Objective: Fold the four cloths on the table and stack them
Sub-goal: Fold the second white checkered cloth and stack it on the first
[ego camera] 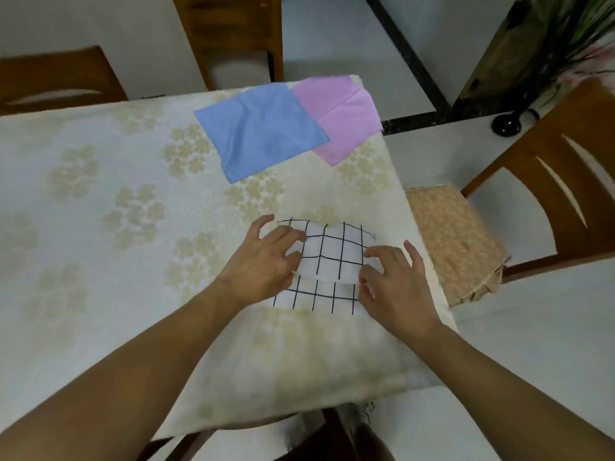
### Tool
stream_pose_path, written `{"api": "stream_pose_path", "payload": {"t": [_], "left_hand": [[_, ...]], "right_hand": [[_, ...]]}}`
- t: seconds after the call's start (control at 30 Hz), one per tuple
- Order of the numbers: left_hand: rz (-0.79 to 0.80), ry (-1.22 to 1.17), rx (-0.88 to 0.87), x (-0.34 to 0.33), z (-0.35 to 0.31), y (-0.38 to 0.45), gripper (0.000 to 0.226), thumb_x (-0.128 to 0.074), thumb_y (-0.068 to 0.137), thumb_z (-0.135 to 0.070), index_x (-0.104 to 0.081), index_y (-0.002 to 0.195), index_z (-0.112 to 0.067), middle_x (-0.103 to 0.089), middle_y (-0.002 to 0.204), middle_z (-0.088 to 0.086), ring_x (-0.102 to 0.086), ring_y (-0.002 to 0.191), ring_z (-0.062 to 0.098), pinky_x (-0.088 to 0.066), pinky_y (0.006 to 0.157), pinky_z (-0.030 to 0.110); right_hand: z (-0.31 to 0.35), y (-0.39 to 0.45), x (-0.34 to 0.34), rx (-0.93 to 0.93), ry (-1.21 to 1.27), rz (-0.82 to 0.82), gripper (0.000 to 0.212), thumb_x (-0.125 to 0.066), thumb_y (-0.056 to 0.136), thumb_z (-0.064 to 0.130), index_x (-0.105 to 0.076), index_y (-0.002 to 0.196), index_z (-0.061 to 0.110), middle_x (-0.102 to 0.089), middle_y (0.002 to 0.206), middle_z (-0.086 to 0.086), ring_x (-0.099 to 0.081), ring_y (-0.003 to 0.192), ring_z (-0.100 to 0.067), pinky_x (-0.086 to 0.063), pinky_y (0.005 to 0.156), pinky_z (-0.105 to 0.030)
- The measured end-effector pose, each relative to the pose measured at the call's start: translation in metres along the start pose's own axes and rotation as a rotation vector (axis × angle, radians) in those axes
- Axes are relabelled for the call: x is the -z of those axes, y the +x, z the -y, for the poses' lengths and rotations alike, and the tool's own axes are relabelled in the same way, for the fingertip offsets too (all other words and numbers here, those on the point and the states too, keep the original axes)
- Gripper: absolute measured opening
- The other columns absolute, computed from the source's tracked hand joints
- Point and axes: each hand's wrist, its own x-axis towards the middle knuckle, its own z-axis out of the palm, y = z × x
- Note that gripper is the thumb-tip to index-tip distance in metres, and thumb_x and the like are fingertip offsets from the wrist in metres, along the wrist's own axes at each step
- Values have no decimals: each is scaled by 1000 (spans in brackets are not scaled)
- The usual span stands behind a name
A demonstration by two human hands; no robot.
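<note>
A white cloth with a dark grid pattern [329, 257] lies near the table's right front part, its upper layer folded over a lower layer. My left hand [263, 261] pinches the folded layer's left edge, fingers curled. My right hand [392, 277] pinches its right edge near the fold. Farther back lies a flat blue cloth [259, 128], overlapping a pink cloth [342, 114] that reaches the table's far right corner. Only these three cloths are visible.
The table [116, 194] wears a cream floral tablecloth. Wooden chairs stand behind it [229, 31], at the far left [56, 78], and on the right [562, 194], the last with an orange cushion [456, 241]. A plant [565, 31] stands at the back right.
</note>
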Motion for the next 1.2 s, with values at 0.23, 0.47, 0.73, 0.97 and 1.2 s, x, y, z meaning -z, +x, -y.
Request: {"api": "stream_pose_path", "payload": {"t": [0.23, 0.47, 0.73, 0.97, 1.2], "left_hand": [[101, -64, 3, -31, -23, -33, 13, -77, 65, -21, -68, 74, -17, -62, 124, 6, -59, 112, 23, -34, 107, 56], [92, -77, -1, -50, -34, -47, 5, -70, 73, -19, -67, 76, -17, -62, 122, 4, -58, 112, 22, -29, 109, 54], [51, -136, -14, -60, -37, -54, 3, -65, 77, -14, -65, 74, -14, -63, 119, 6, -59, 109, 22, -30, 109, 55], [52, -213, -5, -50, -23, -43, 18, -65, 82, -35, -68, 75, -18, -64, 119, 1, -60, 108, 18, -31, 109, 53], [-13, -143, 160, -43, 42, 20, 15, -61, 80, -29, -65, 90, -19, -57, 125, 5, -57, 110, 24, -29, 105, 52]], "right_hand": [[12, -36, -33, -45, -45, 43, 6, -71, 73, 15, -66, 77, 15, -63, 114, -7, -61, 111, -28, -30, 112, -57], [17, -52, -50, -89, -58, 45, 11, -74, 71, 13, -67, 80, 12, -64, 111, -8, -60, 107, -28, -34, 109, -55], [16, -58, -58, -107, -34, 72, 11, -76, 71, 14, -68, 78, 13, -64, 111, -8, -60, 106, -28, -35, 109, -55], [2, -53, -49, -82, 39, 52, 23, -68, 79, 37, -71, 82, 15, -63, 109, -7, -60, 109, -25, -32, 110, -55], [-45, 28, -33, -87, 10, -56, 20, -62, 82, 29, -70, 93, 15, -60, 113, -11, -60, 103, -29, -35, 107, -54]]}}
